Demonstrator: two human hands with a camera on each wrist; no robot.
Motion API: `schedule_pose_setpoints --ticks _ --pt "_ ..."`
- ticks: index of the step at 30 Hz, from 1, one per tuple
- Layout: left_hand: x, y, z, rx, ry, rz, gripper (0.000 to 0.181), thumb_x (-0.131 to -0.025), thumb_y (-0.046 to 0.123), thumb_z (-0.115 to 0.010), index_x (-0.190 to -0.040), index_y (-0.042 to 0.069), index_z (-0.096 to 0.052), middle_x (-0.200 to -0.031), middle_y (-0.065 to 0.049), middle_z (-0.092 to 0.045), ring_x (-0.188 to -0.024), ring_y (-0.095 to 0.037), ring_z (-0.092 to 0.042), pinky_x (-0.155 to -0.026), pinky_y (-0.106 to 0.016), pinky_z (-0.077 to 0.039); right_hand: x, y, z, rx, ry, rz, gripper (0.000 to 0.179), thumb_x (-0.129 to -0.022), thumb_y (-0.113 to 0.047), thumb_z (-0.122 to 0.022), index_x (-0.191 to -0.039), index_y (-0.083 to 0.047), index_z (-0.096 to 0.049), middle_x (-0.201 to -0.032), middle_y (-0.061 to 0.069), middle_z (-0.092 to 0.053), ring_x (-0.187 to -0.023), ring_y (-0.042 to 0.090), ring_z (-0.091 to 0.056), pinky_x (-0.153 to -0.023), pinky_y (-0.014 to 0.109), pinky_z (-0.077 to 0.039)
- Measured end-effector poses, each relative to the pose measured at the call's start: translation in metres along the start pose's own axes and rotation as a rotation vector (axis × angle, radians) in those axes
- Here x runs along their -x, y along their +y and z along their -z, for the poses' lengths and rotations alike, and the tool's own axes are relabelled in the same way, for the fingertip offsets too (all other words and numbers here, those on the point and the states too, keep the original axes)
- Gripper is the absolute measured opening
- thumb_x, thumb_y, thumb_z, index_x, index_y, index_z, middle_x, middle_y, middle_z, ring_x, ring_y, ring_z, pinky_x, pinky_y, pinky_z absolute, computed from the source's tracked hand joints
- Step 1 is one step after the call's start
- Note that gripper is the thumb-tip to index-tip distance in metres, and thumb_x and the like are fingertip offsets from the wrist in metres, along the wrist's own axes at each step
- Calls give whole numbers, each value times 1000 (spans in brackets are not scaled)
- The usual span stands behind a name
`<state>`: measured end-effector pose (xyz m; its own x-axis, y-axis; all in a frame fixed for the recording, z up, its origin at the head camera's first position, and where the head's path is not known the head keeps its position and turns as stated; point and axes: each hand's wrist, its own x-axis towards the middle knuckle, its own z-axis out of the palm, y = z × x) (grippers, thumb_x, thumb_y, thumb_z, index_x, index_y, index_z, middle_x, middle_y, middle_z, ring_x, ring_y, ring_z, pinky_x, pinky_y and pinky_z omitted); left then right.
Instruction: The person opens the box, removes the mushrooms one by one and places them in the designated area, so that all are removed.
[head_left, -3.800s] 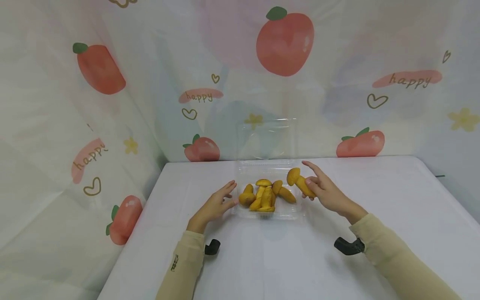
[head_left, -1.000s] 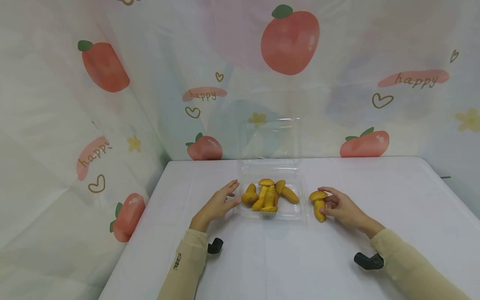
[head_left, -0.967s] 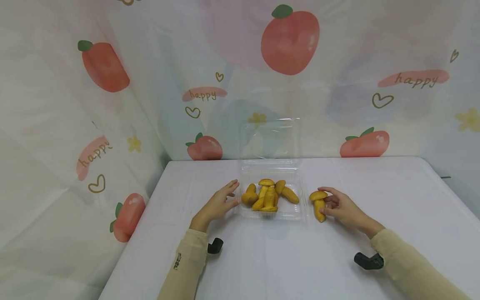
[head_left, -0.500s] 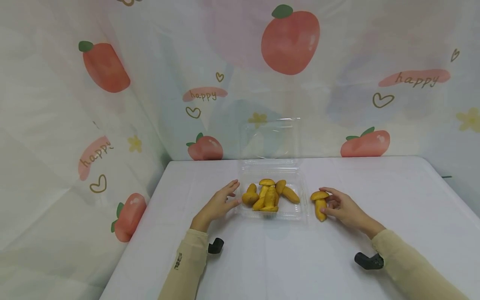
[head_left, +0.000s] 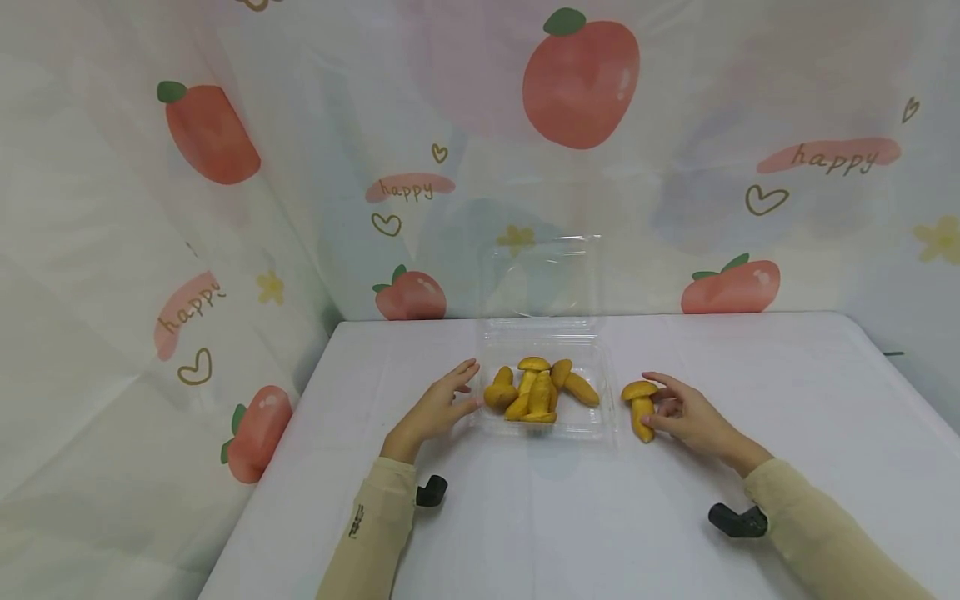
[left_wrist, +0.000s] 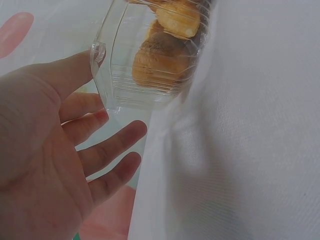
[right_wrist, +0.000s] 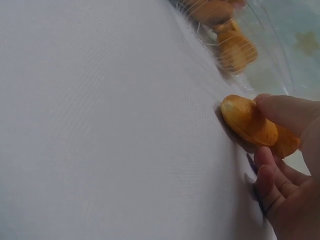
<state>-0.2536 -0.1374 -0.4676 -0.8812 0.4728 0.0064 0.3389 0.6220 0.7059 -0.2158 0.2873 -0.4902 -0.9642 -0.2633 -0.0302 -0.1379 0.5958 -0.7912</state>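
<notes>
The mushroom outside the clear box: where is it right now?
In the head view, the mushroom is right of the clear box, apart from it, held in the fingers of the right hand at the white table.

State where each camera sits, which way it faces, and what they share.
Head: worn on the head, facing forward and down at the table; left hand, right hand and both sleeves show.
Left wrist: worn there, facing the side of the clear container; the left hand shows.
Right wrist: worn there, facing the held mushroom, container at top right; the right hand shows.
Shared: all three catch the container; head and right-wrist views both show the held mushroom.
</notes>
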Motion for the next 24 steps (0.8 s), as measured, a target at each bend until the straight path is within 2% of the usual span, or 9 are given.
schedule_pose_setpoints --ticks 11,18,24 --pt "-1 -2 -1 8 0 6 67 -102 24 -62 -159 6 -31 -169 -11 -24 -131 -32 -58 -111 -56 -45 1 5 -2 -38 48 -11 77 -93 -18 -74 -154 1 -30 -129 32 -56 -81 3 -57 -64 20 -51" --pt "1 -1 0 19 0 10 68 -102 26 -63 -159 7 -32 -169 -10 -24 -131 -33 -57 -112 -57 -44 2 6 0 -78 40 -9 76 -96 -17 -69 -156 1 -26 -134 34 -51 -85 2 -62 -67 24 -55" --pt "1 -2 1 7 5 -2 68 -102 27 -63 -159 8 -32 -169 -10 -25 -130 -33 -58 -111 -56 -46 2 4 5 -90 27 -13 73 -100 -20 -65 -156 1 -23 -136 35 -48 -89 12 -66 -67 26 -57"
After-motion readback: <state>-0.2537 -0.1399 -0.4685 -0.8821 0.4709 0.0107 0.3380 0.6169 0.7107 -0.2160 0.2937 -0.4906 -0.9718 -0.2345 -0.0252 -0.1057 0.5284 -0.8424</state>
